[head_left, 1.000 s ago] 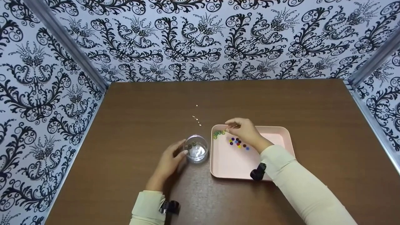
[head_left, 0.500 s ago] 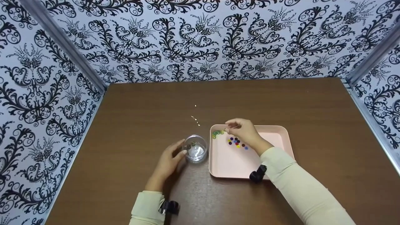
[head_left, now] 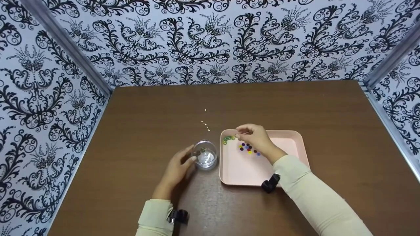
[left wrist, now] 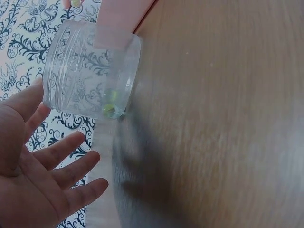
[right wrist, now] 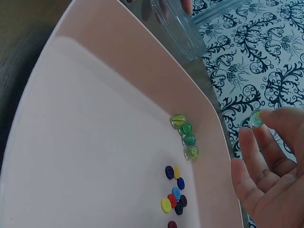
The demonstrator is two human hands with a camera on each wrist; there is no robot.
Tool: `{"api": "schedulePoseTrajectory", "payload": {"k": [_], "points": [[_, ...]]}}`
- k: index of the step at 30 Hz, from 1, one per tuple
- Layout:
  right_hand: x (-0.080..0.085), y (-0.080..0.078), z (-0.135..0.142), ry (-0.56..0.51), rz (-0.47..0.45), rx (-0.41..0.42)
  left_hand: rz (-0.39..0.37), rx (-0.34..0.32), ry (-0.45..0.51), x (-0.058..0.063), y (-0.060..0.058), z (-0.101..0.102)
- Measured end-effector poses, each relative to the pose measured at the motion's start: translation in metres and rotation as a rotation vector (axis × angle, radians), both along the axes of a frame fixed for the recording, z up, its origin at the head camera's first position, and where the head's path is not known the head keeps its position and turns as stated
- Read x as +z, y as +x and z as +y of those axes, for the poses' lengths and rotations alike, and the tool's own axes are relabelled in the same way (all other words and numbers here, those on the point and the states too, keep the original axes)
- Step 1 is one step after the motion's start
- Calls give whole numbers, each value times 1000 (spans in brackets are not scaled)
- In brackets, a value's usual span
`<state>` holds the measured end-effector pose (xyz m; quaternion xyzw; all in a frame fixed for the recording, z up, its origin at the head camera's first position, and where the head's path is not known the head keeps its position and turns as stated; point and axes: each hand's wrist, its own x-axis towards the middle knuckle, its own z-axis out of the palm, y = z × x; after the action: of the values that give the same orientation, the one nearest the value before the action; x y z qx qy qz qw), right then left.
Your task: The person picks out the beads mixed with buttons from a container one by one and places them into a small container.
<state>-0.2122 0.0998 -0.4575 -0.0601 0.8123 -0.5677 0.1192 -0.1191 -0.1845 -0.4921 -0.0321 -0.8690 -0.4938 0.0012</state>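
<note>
My right hand (head_left: 257, 137) is over the far side of a pink tray (head_left: 238, 175), pinching a clear marble (right wrist: 256, 118) between thumb and fingertips. Glass marbles (right wrist: 189, 140), green and yellow inside, lie in the tray's far left corner. Nearby in the tray is a loose group of coloured buttons (right wrist: 175, 194). To the left of the tray, a clear round plastic jar (head_left: 206, 160) stands upright on the table with marbles (left wrist: 111, 110) on its bottom. My left hand (head_left: 177, 168) is at the jar's left side, thumb and forefinger at its rim, the other fingers spread and relaxed.
Small pale specks (head_left: 205, 125) lie on the brown wooden table (head_left: 147, 121) beyond the jar. Patterned black-and-white walls (head_left: 210, 42) rise behind the table and at both sides. The tray has a raised rim, with a narrow gap between it and the jar.
</note>
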Motion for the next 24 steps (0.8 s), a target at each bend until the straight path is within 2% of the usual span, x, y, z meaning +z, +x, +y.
{"api": "schedulePoseTrajectory", "payload": {"k": [6, 12, 24], "points": [[-1, 1, -1, -37, 8, -6, -25, -14, 14, -1, 0, -1], [-1, 3, -4, -65, 33, -27, -11, -14, 18, 0, 0, -1], [-1, 7, -10, -147, -1, -35, -10, -6, 18, 0, 0, 0]]}}
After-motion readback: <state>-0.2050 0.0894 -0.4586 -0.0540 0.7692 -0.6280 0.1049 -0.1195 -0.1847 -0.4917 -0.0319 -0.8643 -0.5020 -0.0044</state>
